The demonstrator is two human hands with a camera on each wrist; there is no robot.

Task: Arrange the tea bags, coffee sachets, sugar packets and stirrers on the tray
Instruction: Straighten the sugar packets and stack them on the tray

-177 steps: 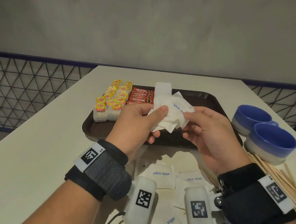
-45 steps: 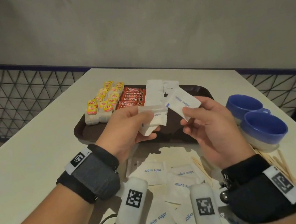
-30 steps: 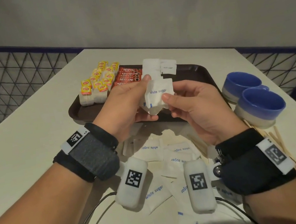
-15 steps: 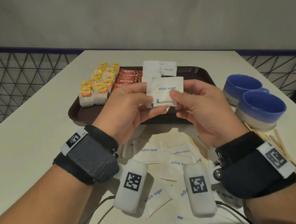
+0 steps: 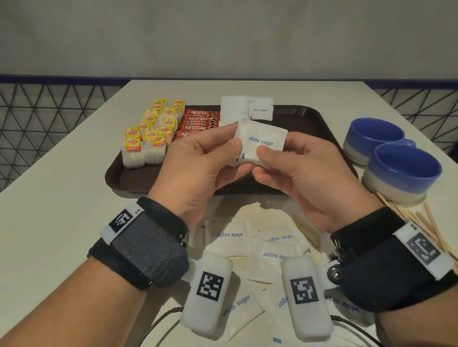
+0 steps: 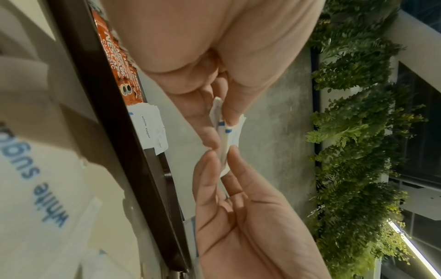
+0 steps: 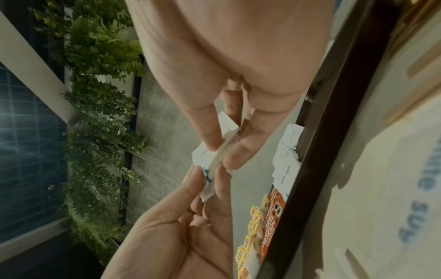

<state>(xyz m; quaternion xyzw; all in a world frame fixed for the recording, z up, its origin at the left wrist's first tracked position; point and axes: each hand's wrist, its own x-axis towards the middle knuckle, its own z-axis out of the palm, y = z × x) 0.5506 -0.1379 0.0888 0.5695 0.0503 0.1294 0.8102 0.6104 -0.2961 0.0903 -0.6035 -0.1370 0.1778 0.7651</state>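
Both hands hold a small stack of white sugar packets (image 5: 261, 141) above the near rim of the dark brown tray (image 5: 307, 120). My left hand (image 5: 205, 165) pinches the stack's left edge, seen edge-on as sugar packets (image 6: 226, 136). My right hand (image 5: 289, 170) pinches the lower right corner, with its thumb on top of the sugar packets (image 7: 217, 156). On the tray lie yellow-tagged tea bags (image 5: 153, 134), red coffee sachets (image 5: 196, 121) and a pile of sugar packets (image 5: 245, 108). Loose sugar packets (image 5: 272, 253) lie on the table under my wrists. Wooden stirrers (image 5: 439, 234) lie at the right.
Two blue cups (image 5: 399, 165) stand right of the tray, close to my right wrist. The cream table (image 5: 37, 231) ends at a blue-edged mesh railing (image 5: 4, 111) at left and back right. A black cable (image 5: 145, 340) runs from my left wrist.
My right hand laid its single packet onto the ones in my left hand. Both hands now hold the squared stack with its printed side up.
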